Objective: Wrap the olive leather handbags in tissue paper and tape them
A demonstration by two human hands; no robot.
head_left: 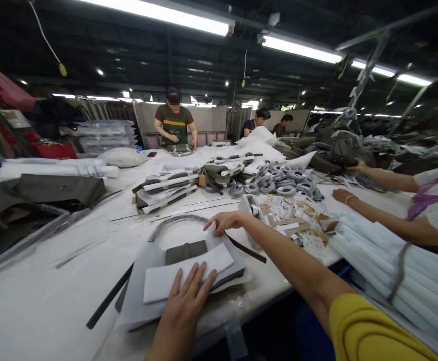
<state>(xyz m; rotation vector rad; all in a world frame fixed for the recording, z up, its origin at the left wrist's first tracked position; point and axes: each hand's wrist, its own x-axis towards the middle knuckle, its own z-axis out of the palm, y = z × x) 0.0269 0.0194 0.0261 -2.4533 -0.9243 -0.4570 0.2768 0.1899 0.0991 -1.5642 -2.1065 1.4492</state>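
In front of me on the table lies a grey-green handbag [186,252], mostly covered by translucent tissue paper [143,286]. Its arched handle [171,219] is wrapped in clear film, and a dark strap [111,296] sticks out on either side. My left hand [184,301] rests flat, fingers slightly spread, on a folded white sheet [214,260] across the bag. Beside the handle's right end, my right hand [224,221] has its index finger extended and appears to pinch the tissue's raised upper corner; its other fingers are partly hidden.
Wrapped bag pieces [169,188] are stacked ahead, beside rolled grey straps [286,183]. A heap of tags and cards [297,215] lies right, near bundled white foam tubes [384,255]. A co-worker's arms [384,213] reach in from the right; another person [173,123] stands opposite. An open bag [53,195] sits left.
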